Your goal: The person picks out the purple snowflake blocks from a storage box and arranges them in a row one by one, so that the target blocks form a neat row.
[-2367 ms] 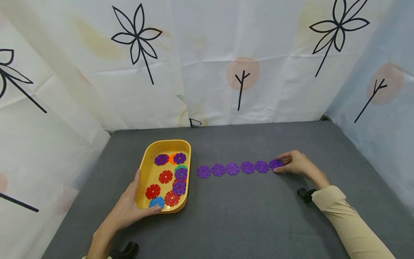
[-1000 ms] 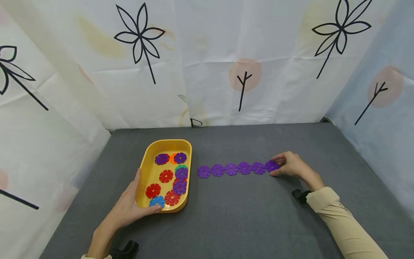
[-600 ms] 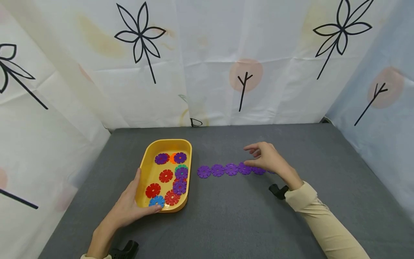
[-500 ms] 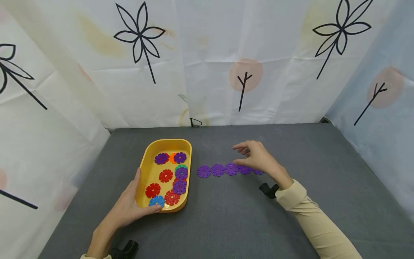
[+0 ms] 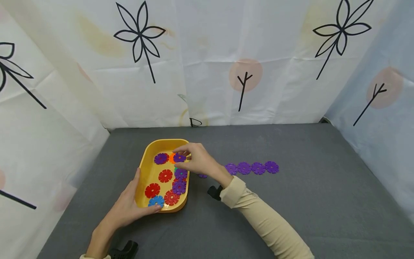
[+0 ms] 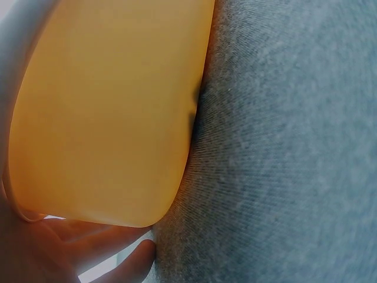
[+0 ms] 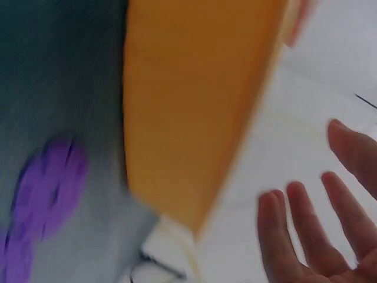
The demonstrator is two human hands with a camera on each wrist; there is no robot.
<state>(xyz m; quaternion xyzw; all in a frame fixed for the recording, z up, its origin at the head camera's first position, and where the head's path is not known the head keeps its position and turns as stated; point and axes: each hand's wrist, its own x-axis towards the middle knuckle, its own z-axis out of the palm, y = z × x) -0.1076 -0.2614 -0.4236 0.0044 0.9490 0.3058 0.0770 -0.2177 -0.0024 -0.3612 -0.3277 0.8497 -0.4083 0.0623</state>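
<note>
A yellow tray [image 5: 146, 180] holds several flower discs: purple, red, a blue disc [image 5: 156, 201], an orange one and a green one. The left hand [image 5: 127, 207] grips the tray's near left corner, thumb over the rim; the left wrist view shows the tray's side [image 6: 106, 118] against that hand [image 6: 53, 253]. Over the tray's upper right is the right hand [image 5: 200, 160], fingers apart around a purple disc [image 5: 179, 158]; contact cannot be told. In the right wrist view the right hand [image 7: 318, 236] has spread fingers beside the tray [image 7: 182, 106], holding nothing visible.
A row of purple discs [image 5: 258, 168] lies on the grey table [image 5: 258, 216] right of the tray, its left end partly hidden by the right hand and wrist. White cloth walls [image 5: 207, 72] with drawn flowers stand behind and at the sides.
The right hand let go of the row's rightmost purple disc and moved left to over the tray. Earlier, that row's right part shifted slightly left. The left hand stays on the tray.
</note>
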